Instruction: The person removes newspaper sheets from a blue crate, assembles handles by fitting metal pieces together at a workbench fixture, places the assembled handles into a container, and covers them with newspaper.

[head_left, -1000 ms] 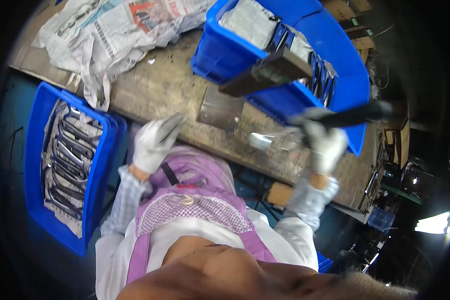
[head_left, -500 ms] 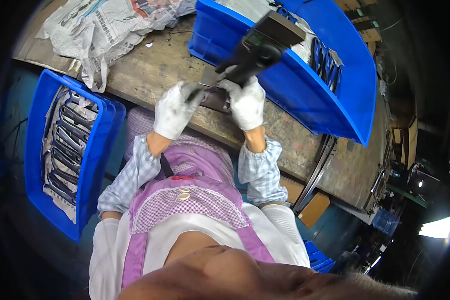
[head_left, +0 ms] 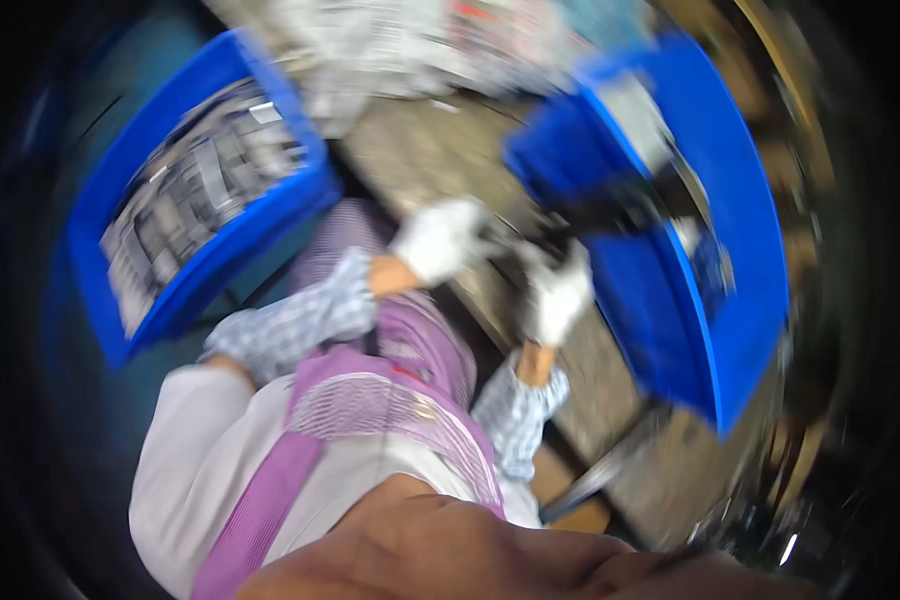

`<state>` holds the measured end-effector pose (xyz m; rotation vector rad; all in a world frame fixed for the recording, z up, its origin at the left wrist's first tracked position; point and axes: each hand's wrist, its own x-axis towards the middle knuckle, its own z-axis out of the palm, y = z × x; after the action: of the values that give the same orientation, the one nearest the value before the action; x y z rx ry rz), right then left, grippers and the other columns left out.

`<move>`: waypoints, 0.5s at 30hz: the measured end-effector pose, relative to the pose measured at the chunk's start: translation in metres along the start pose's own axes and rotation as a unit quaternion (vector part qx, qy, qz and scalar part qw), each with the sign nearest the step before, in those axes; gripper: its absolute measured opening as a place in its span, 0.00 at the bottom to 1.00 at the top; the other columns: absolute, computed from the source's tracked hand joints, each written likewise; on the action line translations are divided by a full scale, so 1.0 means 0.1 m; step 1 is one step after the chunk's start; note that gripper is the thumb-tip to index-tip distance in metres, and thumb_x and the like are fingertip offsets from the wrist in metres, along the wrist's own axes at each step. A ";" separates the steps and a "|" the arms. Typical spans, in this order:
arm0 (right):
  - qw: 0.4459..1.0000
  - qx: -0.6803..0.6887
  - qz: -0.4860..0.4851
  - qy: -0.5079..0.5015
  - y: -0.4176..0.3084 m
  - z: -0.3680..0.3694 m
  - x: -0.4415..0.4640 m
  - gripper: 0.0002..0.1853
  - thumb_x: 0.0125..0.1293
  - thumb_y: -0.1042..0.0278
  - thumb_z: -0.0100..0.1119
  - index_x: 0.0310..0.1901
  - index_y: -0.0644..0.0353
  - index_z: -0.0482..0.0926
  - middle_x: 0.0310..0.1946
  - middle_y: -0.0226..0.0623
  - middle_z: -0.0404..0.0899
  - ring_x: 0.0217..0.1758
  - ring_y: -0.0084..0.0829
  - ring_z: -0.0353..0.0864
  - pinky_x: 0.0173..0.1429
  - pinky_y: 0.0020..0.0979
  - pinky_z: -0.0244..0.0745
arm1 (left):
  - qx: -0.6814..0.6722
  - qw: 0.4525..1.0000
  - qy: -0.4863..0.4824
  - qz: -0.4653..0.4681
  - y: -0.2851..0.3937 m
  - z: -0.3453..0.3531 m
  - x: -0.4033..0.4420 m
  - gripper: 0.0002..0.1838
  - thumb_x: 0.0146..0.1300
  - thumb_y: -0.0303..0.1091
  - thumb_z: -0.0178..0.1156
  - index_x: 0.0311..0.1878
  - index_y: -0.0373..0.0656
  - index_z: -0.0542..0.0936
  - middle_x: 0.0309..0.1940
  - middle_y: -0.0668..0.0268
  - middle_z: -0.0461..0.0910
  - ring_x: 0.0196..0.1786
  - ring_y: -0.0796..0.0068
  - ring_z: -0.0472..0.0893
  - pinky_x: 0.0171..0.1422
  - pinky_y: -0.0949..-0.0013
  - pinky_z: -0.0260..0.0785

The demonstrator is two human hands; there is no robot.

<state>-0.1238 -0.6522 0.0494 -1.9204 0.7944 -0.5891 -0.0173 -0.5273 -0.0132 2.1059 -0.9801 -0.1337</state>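
Note:
The whole view is smeared by motion. My left hand, in a white glove, is closed at the table's edge, its fingertips at a small dark piece too blurred to name. Close beside it my right hand, also gloved in white, has its fingers curled in toward the same spot, around something I cannot make out. Just above the right hand a black device juts across in front of the right blue bin. Whether either hand touches it cannot be seen.
A blue bin on the left holds several metal hand tools on paper. Another blue bin stands on the wooden table to the right. Crumpled newspaper lies at the back.
The camera view has swung, so the bins, table and hands appear turned clockwise and blurred. Both hands stay close together by the black device, still closed.

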 end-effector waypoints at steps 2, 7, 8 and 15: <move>0.998 0.036 -0.037 0.021 0.02 0.23 -0.01 0.06 0.60 0.77 0.65 0.39 0.66 0.84 0.32 0.39 0.86 0.33 0.29 0.82 0.44 0.31 0.78 | -0.094 0.982 -0.156 0.051 -0.24 -0.26 -0.06 0.29 0.69 0.60 0.57 0.54 0.41 0.83 0.44 0.55 0.85 0.46 0.55 0.84 0.48 0.57 0.77; 0.917 0.095 -0.312 -0.231 -0.40 0.86 -0.19 0.19 0.47 0.91 0.52 0.38 0.63 0.85 0.40 0.45 0.87 0.43 0.36 0.87 0.50 0.34 0.80 | -0.469 0.803 -0.265 -0.255 -0.15 -1.34 -0.56 0.34 0.67 0.58 0.62 0.63 0.36 0.76 0.41 0.55 0.86 0.39 0.72 0.86 0.44 0.71 0.80; 0.873 0.112 -0.372 -0.295 -0.60 0.89 -0.22 0.20 0.46 0.92 0.51 0.39 0.63 0.85 0.41 0.45 0.87 0.45 0.38 0.87 0.52 0.34 0.80 | -0.348 0.867 -0.235 -0.267 -0.17 -1.55 -0.73 0.33 0.66 0.55 0.65 0.63 0.36 0.76 0.43 0.54 0.86 0.42 0.69 0.86 0.47 0.69 0.80; 0.925 -0.020 -0.233 -0.299 -0.05 0.84 -0.16 0.19 0.56 0.89 0.56 0.47 0.60 0.85 0.46 0.41 0.87 0.49 0.39 0.87 0.56 0.35 0.80 | 0.236 0.886 0.096 -0.388 -1.36 -3.67 -2.32 0.16 0.58 0.32 0.64 0.50 0.39 0.81 0.44 0.55 0.81 0.50 0.54 0.80 0.58 0.57 0.74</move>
<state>-0.0761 -0.5893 0.0161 -2.1712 -0.0456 -0.2242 0.0478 -0.0887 0.0908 2.7960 0.0147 -0.0843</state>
